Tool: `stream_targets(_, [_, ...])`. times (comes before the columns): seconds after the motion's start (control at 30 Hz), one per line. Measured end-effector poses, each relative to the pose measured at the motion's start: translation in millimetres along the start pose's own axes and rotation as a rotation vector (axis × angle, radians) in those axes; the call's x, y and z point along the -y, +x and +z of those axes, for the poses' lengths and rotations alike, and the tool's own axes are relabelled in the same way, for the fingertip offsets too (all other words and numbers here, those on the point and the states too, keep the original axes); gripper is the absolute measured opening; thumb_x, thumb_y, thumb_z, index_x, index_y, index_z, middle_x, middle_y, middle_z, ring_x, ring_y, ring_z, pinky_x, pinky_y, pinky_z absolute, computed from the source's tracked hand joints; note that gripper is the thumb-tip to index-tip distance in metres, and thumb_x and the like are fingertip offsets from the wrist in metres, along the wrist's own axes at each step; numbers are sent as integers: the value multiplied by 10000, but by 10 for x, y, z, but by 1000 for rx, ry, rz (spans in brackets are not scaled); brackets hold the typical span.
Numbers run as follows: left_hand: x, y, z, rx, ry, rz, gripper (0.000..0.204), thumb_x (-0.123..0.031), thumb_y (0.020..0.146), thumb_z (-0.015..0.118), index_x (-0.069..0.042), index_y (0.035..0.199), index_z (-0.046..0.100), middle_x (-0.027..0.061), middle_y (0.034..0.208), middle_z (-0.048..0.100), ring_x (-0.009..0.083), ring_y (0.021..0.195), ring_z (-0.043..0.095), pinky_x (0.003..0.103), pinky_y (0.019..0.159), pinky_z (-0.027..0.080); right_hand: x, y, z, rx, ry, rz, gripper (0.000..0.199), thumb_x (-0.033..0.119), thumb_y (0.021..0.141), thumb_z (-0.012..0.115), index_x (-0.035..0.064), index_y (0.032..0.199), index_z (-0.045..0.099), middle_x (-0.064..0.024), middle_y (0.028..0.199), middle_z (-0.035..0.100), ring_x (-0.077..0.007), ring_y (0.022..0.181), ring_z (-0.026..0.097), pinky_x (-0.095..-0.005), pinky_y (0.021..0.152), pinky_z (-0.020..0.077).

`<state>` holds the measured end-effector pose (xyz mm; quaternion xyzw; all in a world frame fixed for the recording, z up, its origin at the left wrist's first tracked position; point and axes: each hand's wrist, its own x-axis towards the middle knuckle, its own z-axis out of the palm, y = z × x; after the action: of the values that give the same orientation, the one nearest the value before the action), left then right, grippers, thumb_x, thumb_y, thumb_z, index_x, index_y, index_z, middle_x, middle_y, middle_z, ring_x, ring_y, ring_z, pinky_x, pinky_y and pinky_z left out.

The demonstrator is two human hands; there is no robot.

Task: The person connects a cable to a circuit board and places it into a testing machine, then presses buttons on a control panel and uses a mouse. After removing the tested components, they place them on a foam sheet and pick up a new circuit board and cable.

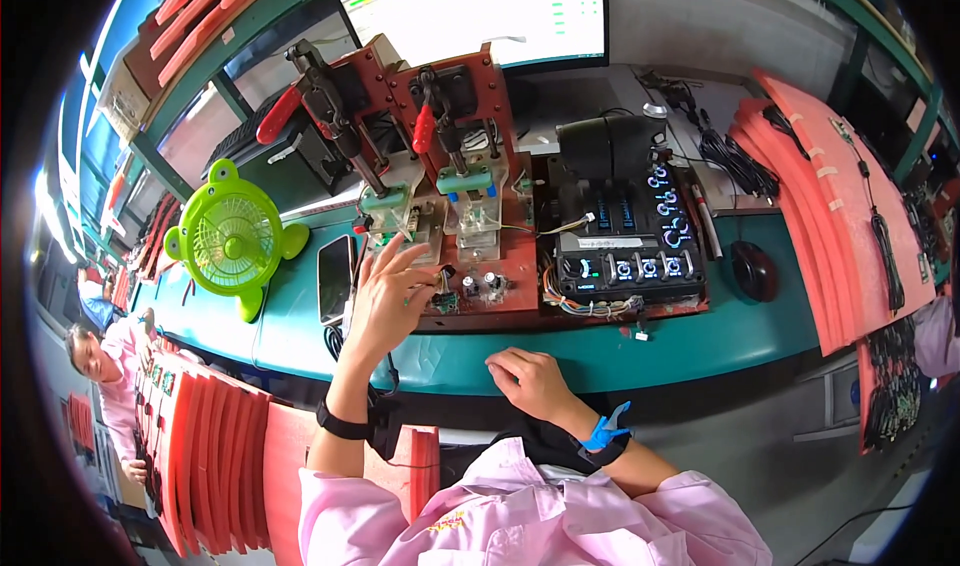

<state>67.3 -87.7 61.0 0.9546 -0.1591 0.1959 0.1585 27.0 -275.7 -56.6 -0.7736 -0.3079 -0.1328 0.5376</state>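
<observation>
My left hand (385, 304): back upward, fingers fanned wide, reaching over the front left of the red clamp fixture; whether a fingertip touches or pinches anything there, I cannot tell.

Small circuit board (446, 302): on the fixture's front edge, just right of my left fingertips.

Red clamp fixture (520, 274): directly ahead of my left hand, its base running to the right beneath it; two clear blocks under the clamps.

Left toggle clamp (325, 96): black, red handle slanting leftward, beyond my left hand.

Right toggle clamp (424, 126): red handle upright, beside the first.

My right hand (535, 382): loosely curled, by the near edge of the surface, well apart from the board; contents of the curl hidden, so I cannot tell whether it holds anything.

Black wristband (342, 423): left wrist. Blue band (608, 430): right wrist.

Black control box (625, 251): right of the fixture, with lit round dials, bundled wires along its front.

Smartphone (336, 278): left of my left hand, lying on the teal surface (650, 358).

Green frog-shaped fan (232, 238): farther left.

Black mouse (755, 271): right of the control box.

Pink foam sheets (790, 221): far right, stacked.

Monitor (490, 11): behind the fixture, lit.
</observation>
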Motion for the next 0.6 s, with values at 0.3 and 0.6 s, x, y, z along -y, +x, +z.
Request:
stream_targets(0.3, [-158,-112,16,33,79,41,131,-79,684,632,-65,814,617,43,1134,549,263,1201,384,435,982,248,25,-7,-4,-44,-3,23,62,90,771,547,34,785,571,-115,739,598,-312,632,576,-376,554,465])
stream_targets(0.6, [25,-62,154,46,-40,-41,136,-151,724,635,-80,837,613,46,1156,540,241,1235,351,511,969,235,-4,18,5,-94,-77,7,81,87,758,564,13,755,597,-148,762,608,-316,676,595,-367,589,472])
